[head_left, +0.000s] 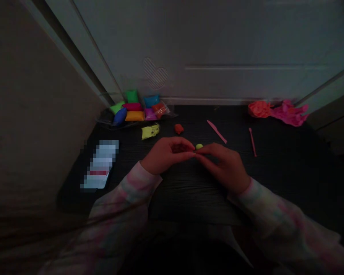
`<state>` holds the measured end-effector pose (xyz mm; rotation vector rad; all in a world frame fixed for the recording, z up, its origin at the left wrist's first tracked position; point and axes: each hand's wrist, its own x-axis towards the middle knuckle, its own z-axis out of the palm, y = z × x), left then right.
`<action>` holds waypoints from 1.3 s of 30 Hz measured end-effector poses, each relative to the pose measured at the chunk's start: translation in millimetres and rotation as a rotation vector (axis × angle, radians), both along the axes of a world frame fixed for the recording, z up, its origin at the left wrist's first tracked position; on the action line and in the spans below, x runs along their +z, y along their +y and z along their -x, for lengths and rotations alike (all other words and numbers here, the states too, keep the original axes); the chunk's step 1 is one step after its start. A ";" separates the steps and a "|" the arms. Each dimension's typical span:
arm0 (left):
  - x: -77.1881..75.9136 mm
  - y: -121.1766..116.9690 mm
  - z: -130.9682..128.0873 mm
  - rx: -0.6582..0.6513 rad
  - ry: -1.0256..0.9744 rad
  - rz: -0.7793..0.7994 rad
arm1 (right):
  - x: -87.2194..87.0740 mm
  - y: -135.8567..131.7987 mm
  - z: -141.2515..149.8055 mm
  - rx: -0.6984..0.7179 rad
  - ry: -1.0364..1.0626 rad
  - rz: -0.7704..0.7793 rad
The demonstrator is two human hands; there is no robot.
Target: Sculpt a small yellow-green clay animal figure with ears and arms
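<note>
My left hand point(172, 152) and my right hand point(225, 162) meet over the middle of the dark table, thumb and fingertips pinched together on each. A tiny pale speck shows where the fingertips touch, too small to name. Just behind them is a small yellow-green ball of modelling clay point(199, 146); whether the right fingers touch it I cannot tell. Beyond the left hand lies a lump of red-orange clay point(179, 128). To its left is a crumpled, opened yellow clay packet point(150, 131). A pink plastic knife point(217, 131) rests past the right hand.
A clear bag of several coloured clay packets point(134, 115) lies at the back left. A phone with a lit screen point(101, 164) is on the left. A thin pink tool point(252, 142) and crumpled orange and pink pieces point(289, 113) lie right. A white panelled surface point(218, 46) stands behind the table point(183, 194).
</note>
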<state>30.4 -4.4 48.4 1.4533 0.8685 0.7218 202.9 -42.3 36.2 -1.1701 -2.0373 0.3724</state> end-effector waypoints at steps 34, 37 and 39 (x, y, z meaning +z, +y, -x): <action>-7.5 -6.7 -18.0 0.148 -0.192 0.082 | -1.7 9.0 -6.2 0.008 0.781 0.805; -8.5 -7.2 -19.0 0.147 -0.215 0.105 | -1.6 8.9 -6.0 0.008 0.794 0.810; -9.5 -7.5 -19.9 0.150 -0.227 0.123 | -1.9 8.8 -5.7 0.012 0.800 0.811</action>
